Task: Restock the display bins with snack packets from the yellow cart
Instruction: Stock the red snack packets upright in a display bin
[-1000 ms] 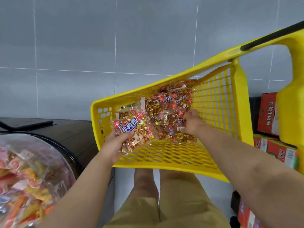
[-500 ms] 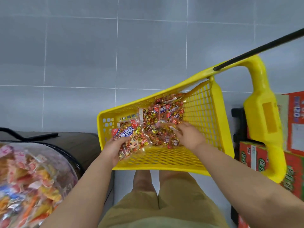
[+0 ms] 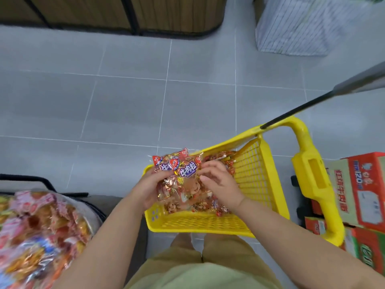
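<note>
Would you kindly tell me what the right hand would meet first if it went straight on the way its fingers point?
Most likely the snack packets gripped by the left hand: the right hand points leftward at them, fingertips seemingly at their edge, though depth is unclear.

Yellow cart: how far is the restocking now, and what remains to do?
Done: the display bin at left already holds many packets. In hand: the left hand grips a small stack of snack packets above the yellow cart, and the right hand pinches it too. Left: this stack is not yet in the bin, and more packets lie in the cart.
</note>
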Demonstrator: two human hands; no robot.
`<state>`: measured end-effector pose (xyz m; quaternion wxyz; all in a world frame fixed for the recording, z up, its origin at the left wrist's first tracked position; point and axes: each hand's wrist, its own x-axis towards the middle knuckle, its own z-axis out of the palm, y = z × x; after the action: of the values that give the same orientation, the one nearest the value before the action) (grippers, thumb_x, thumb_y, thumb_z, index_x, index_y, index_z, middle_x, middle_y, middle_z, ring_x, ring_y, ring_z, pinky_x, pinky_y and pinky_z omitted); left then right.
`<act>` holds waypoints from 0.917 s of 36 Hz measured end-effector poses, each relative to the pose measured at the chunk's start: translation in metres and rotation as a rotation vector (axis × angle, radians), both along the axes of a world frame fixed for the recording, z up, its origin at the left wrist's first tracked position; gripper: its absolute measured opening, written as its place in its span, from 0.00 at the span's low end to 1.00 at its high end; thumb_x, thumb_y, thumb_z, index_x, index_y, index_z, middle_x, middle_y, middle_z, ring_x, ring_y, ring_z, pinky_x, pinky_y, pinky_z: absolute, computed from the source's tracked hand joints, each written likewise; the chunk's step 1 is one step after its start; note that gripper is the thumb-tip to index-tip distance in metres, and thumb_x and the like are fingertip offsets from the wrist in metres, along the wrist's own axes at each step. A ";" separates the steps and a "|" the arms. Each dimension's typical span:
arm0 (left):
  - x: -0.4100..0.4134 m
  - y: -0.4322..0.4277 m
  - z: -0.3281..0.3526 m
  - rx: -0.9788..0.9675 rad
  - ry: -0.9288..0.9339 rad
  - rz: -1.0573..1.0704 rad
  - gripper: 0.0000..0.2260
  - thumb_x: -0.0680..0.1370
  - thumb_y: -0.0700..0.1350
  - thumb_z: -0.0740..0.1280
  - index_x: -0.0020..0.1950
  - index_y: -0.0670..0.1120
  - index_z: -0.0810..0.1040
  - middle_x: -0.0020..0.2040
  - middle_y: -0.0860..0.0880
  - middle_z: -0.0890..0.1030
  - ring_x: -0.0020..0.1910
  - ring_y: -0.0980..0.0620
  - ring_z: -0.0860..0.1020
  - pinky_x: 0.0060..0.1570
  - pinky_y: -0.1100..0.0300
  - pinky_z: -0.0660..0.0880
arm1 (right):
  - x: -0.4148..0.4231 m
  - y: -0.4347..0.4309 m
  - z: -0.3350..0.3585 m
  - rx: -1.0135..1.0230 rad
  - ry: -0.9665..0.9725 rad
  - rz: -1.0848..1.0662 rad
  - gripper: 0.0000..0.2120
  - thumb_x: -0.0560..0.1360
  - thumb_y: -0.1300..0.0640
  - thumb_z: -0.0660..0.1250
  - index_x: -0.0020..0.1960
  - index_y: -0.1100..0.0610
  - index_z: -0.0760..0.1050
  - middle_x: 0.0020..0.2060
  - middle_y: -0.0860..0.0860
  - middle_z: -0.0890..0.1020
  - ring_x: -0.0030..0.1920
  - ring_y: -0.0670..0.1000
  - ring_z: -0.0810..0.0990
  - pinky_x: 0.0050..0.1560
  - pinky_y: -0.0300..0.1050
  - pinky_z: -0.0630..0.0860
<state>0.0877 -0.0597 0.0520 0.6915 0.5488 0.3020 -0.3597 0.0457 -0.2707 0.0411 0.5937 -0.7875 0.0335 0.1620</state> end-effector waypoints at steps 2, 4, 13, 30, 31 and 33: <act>-0.007 0.004 0.010 -0.012 -0.007 -0.005 0.09 0.76 0.37 0.66 0.56 0.44 0.76 0.47 0.41 0.81 0.42 0.43 0.80 0.47 0.47 0.78 | 0.006 0.008 0.004 -0.072 0.024 -0.099 0.16 0.70 0.51 0.73 0.54 0.41 0.72 0.53 0.40 0.67 0.55 0.42 0.72 0.56 0.37 0.71; -0.015 0.007 0.020 -0.023 -0.031 0.027 0.09 0.77 0.36 0.64 0.55 0.44 0.75 0.44 0.42 0.82 0.38 0.45 0.82 0.39 0.52 0.81 | 0.015 0.014 0.008 -0.089 0.165 -0.118 0.29 0.65 0.44 0.76 0.61 0.38 0.66 0.57 0.41 0.66 0.55 0.42 0.71 0.58 0.41 0.72; -0.081 0.038 0.053 -0.007 -0.120 0.418 0.07 0.75 0.38 0.67 0.41 0.44 0.83 0.36 0.46 0.84 0.33 0.49 0.83 0.29 0.57 0.79 | 0.030 0.047 0.030 0.374 0.748 0.126 0.12 0.72 0.56 0.70 0.54 0.53 0.73 0.45 0.45 0.84 0.41 0.46 0.84 0.29 0.43 0.79; -0.290 0.177 0.082 0.124 -0.190 1.261 0.05 0.77 0.45 0.64 0.48 0.44 0.76 0.40 0.44 0.80 0.38 0.44 0.78 0.42 0.50 0.77 | -0.047 0.260 0.058 0.320 0.706 0.590 0.09 0.74 0.56 0.68 0.54 0.54 0.77 0.44 0.53 0.85 0.42 0.52 0.85 0.43 0.51 0.82; -0.304 0.188 0.084 0.124 -0.207 1.293 0.06 0.77 0.45 0.64 0.48 0.43 0.76 0.40 0.43 0.80 0.37 0.44 0.79 0.41 0.49 0.78 | -0.056 0.276 0.059 0.320 0.704 0.617 0.08 0.74 0.56 0.67 0.53 0.54 0.77 0.44 0.53 0.85 0.42 0.52 0.85 0.42 0.51 0.82; -0.332 0.209 0.087 0.132 -0.223 1.348 0.06 0.78 0.44 0.63 0.46 0.42 0.77 0.36 0.44 0.82 0.31 0.46 0.81 0.34 0.51 0.80 | -0.075 0.305 0.062 0.312 0.700 0.657 0.09 0.75 0.57 0.67 0.54 0.54 0.76 0.46 0.53 0.85 0.43 0.53 0.85 0.38 0.50 0.81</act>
<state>-0.2444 0.1496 0.1386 0.7565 0.3156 0.5259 0.2271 -0.0289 0.0344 0.1027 0.5751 -0.5570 -0.0437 0.5976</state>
